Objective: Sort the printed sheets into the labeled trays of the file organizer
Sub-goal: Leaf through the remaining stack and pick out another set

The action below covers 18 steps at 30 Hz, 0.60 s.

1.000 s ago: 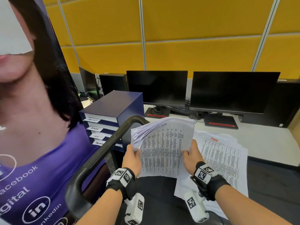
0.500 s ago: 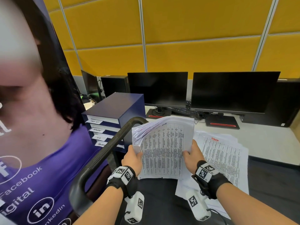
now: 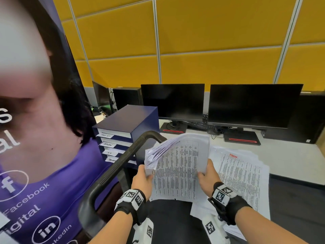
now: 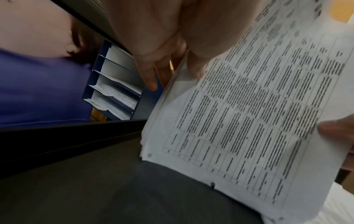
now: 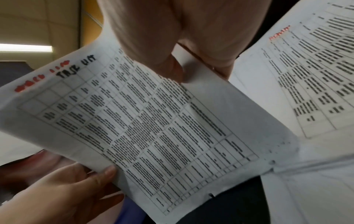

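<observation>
Little has shifted since a second ago: both hands keep their grip on the sheaf of printed sheets (image 3: 177, 166). Left hand (image 3: 142, 180) pinches its left edge, right hand (image 3: 207, 178) its right (top page marked "TASK"). File organizer (image 3: 126, 127) stands beyond the left fingers (image 4: 151, 78); an "ADMIN" stack (image 3: 242, 175) lies just right of the right hand.

Two dark monitors (image 3: 253, 104), purple banner (image 3: 35, 155)

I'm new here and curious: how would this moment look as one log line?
left hand: holds paper stack | right hand: holds top sheet | file organizer: beside, untouched
</observation>
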Available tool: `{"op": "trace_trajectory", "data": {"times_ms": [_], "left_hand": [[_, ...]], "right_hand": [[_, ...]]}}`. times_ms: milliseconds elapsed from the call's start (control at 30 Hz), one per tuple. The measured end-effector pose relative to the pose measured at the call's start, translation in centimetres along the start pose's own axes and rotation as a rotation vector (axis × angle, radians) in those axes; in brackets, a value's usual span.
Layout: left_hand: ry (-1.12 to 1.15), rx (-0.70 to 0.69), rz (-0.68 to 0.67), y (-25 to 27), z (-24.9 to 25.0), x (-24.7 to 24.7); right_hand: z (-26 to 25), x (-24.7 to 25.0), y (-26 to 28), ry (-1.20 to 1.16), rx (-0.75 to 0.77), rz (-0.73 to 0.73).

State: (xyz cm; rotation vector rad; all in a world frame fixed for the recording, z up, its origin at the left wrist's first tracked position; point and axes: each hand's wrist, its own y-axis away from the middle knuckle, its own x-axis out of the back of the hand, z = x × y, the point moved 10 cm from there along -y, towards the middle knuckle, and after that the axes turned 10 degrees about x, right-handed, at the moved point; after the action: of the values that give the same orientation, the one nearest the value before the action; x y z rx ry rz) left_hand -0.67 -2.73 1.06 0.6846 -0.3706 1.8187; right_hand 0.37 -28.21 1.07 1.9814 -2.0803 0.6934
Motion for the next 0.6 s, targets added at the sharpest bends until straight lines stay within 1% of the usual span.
{"op": "trace_trajectory", "data": {"times_ms": [133,333,467,600], "left_hand": [[-0.055,0.027,-0.027,-0.5,-1.6,-0.7],[-0.083,0.031,-0.008,-0.9,-1.1,0.2],[0.013,0.025,-0.011,-2.2,0.1,2.4],[0.128,-0.015,-0.002,-2.6,2.7,5.5]], "right_hand": [[1.2,-0.4,0.2,0.014,-0.025,-0.024],[1.2,-0.1,-0.4,0.02,-0.035,0.036],[-1.3,0.8,-1.6,0.032,-0.003,0.039],[-4.4,1.5,-3.6,0.014,0.024,0.012]]}}
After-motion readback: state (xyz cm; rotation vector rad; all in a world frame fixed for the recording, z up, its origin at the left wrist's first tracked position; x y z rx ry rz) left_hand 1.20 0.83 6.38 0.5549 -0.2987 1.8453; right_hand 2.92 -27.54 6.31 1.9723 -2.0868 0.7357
